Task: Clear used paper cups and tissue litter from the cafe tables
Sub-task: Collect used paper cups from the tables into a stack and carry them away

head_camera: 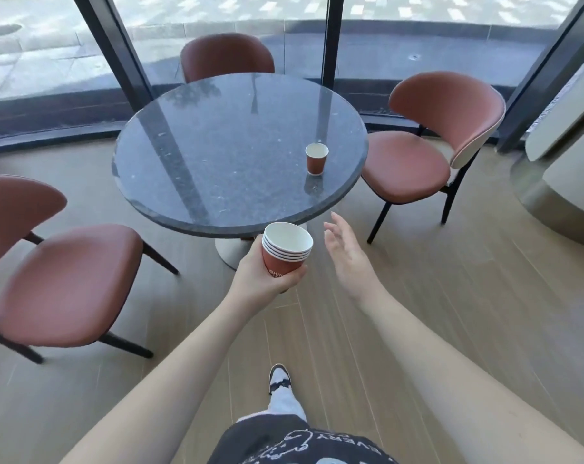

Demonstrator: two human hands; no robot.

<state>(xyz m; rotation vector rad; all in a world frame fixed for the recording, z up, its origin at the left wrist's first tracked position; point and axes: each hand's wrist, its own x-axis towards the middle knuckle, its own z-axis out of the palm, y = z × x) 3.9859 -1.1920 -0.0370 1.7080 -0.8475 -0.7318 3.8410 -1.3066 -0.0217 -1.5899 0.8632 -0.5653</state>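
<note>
One cup left on the round tabletop.

Our left hand [260,276] has its fingers wrapped round a stack of nested paper cups [285,251], held just below the near edge of the dark stone tabletop [217,155]. Our right hand [346,252] hangs beside the stack, fingers apart and relaxed, holding nothing. A single red paper cup [316,159] stands upright near the tabletop's right edge, close to a brown chair [428,145].

Rust-red paper cup [316,159] with white interior; stacked cups [285,251] match, white-rimmed. Speckled dark-grey granite tabletop [217,155]. Terracotta chairs [428,145] on black legs; pale wood-plank floor [451,296].
</note>
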